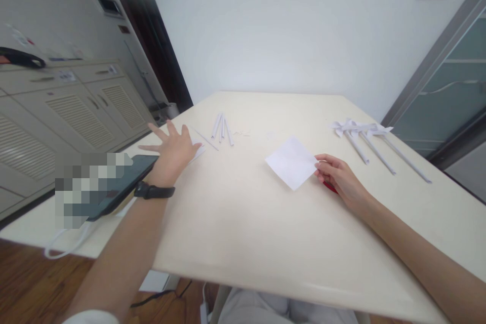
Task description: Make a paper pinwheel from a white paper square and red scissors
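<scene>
By wide left fingers [170, 128], partly hidden paper [198, 153]; in right fingers [329, 160], a square sheet [291, 163].

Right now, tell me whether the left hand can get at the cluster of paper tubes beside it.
Probably yes. The left hand is spread open close by, the cluster of paper tubes lies uncovered on the table, and only a thin stick seems to lie between.

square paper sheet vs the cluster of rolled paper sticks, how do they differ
Shape: the square paper sheet is broad and unrolled; the rolled paper sticks are narrow tubes. State: the right hand holds the sheet at one corner; the sticks lie untouched on the table. Number: one sheet, several sticks. Both are white.
</scene>
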### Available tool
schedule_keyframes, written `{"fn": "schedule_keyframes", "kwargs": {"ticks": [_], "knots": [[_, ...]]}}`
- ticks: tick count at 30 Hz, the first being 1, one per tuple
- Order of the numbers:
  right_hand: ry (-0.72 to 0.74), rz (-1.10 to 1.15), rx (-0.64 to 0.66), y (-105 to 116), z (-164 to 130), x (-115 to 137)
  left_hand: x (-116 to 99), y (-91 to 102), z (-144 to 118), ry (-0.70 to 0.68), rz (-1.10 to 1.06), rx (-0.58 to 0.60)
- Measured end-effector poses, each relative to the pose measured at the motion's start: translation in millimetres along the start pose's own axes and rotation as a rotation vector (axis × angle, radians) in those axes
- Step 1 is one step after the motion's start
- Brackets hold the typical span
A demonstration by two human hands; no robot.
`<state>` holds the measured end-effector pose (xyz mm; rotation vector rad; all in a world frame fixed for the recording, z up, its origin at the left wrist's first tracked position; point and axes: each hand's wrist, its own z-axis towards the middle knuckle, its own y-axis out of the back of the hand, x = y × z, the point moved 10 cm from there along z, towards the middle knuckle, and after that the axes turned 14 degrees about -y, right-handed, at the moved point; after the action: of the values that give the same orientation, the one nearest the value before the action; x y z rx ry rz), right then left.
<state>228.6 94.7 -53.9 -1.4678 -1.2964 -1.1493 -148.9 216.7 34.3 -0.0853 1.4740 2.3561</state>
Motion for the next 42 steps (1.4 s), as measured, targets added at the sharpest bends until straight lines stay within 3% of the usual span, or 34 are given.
{"fn": "schedule_keyframes", "kwargs": {"ticks": [3, 5, 9, 13, 20, 30, 36, 42], "knots": [[0.010, -0.016, 0.011, -1.7, -0.3, 1.1, -32.4, -13.1, 7.4, -0.133, -0.197, 0.034], [0.022, -0.033, 0.018, -3.1, -0.2, 2.7, -62.2, -30.0, 7.5, -0.222, -0.387, 0.118], [0.058, -0.076, 0.017, -5.3, -0.3, 8.2, -122.0, -67.9, -15.8, -0.299, -0.804, 0.408], [0.101, -0.117, 0.020, -7.7, -3.7, 15.4, -156.2, -86.3, -46.3, -0.278, -1.119, 0.622], [0.180, -0.187, 0.110, -26.5, -14.3, 25.1, -182.7, -98.9, -77.8, -0.183, -1.443, 0.865], [0.282, -0.313, 0.226, -52.0, -28.1, 27.8, -200.0, -102.6, -117.0, -0.107, -1.519, 1.176], [0.352, -0.390, 0.199, -54.3, -34.5, 32.6, -209.4, -98.6, -117.3, -0.281, -1.434, 1.190], [0.444, -0.481, 0.100, -52.1, -41.5, 40.2, -209.5, -98.3, -119.9, -0.351, -1.400, 1.211]]}}
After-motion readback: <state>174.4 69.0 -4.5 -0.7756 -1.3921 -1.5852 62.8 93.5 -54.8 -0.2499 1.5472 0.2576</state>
